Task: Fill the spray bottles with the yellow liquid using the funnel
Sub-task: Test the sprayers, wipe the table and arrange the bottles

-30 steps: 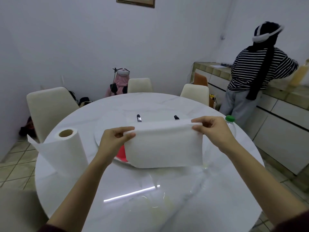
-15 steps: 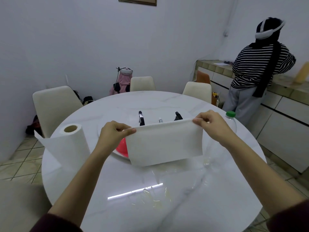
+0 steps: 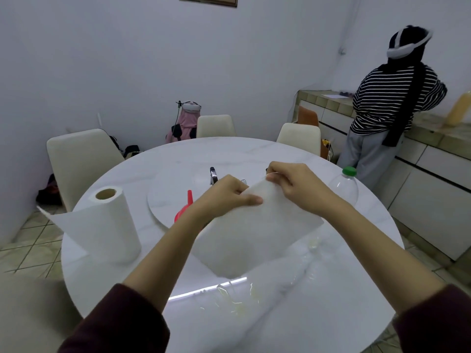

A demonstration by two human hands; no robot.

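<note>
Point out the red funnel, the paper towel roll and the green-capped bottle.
red funnel [image 3: 189,198]: head view, on its upright spout.
paper towel roll [image 3: 116,222]: head view, on its side.
green-capped bottle [image 3: 349,170]: head view, on its cap.

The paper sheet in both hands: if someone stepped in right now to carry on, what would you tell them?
Left hand and right hand each pinch the top edge of a paper towel sheet above the table.
Red funnel lies on the turntable, partly hidden behind the left arm.
Spray bottles mostly hidden behind the hands.
Yellowish spill lies near the table's front edge.
Left: wipe spill; filling status unclear.
</note>
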